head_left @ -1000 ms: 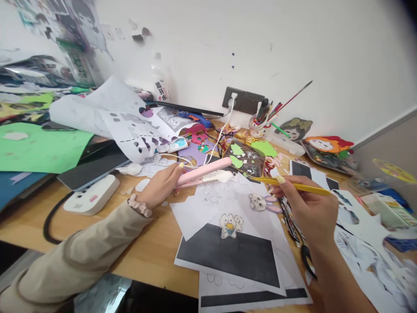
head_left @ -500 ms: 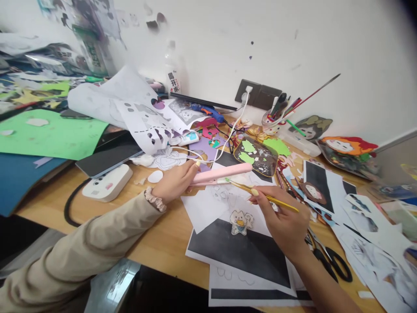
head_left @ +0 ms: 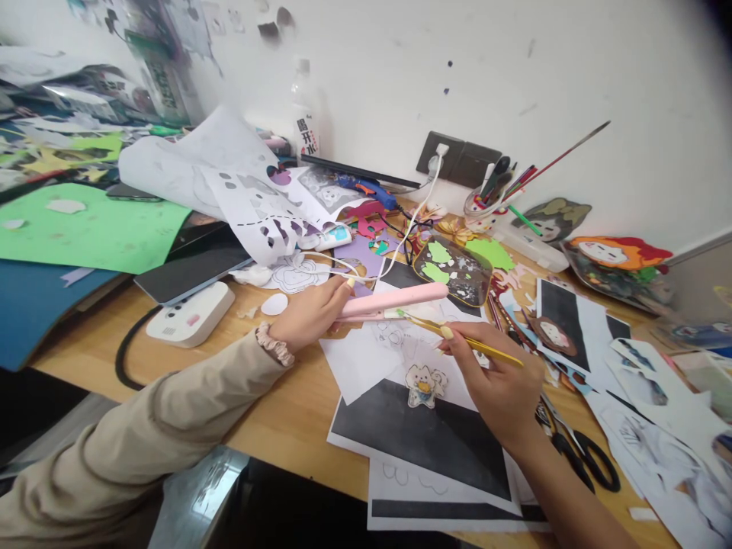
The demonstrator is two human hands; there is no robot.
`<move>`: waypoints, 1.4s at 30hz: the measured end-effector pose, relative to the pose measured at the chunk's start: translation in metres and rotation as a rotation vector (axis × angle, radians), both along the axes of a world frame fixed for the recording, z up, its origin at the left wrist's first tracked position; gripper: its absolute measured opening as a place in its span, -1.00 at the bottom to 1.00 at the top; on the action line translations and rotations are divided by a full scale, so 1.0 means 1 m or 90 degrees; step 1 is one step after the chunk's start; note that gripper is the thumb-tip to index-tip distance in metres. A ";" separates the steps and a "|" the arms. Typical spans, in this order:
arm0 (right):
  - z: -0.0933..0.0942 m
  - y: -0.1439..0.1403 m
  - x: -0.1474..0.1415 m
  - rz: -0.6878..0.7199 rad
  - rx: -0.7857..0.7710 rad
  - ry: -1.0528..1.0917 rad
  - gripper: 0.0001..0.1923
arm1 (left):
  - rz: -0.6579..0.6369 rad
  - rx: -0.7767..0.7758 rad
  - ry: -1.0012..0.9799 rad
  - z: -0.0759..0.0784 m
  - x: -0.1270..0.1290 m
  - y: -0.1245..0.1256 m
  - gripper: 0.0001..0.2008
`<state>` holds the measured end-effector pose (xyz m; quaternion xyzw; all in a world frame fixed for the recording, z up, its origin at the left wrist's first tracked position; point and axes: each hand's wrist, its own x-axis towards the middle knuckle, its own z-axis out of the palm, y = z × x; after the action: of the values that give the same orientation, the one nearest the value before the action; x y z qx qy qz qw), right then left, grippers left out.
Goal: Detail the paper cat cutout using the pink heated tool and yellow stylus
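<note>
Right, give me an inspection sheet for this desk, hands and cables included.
Surface: wooden desk, largely covered by paper.
Job's things: pink straightener-like tool; yellow tweezers, their tip close to it.
Clutter: green sheet at left, small cat figure on the papers, black-handled scissors at right.
Hands: left hand grips the pink tool; right hand holds the yellow tweezers.
Cables: white cable runs from the wall socket onto the desk; black cable curves beside the white box.
Surroundings: marked white wall, clear bottle in front of it.
Co-workers: nothing seen.
</note>
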<state>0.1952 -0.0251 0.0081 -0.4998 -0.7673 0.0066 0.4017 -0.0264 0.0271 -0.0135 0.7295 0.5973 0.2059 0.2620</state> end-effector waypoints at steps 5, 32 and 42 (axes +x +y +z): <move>0.000 0.000 0.000 0.001 0.002 0.003 -0.91 | -0.004 0.008 -0.003 -0.001 -0.001 0.001 -0.63; -0.004 -0.002 0.000 0.033 -0.020 0.047 -0.89 | 0.005 -0.008 -0.014 -0.002 -0.001 0.002 -0.62; -0.006 -0.002 0.000 0.030 -0.022 0.035 -0.89 | 0.002 -0.004 -0.020 -0.001 0.000 0.001 -0.60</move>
<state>0.1952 -0.0266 0.0023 -0.4878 -0.7677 0.0429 0.4135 -0.0268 0.0281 -0.0146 0.7245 0.5950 0.2155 0.2732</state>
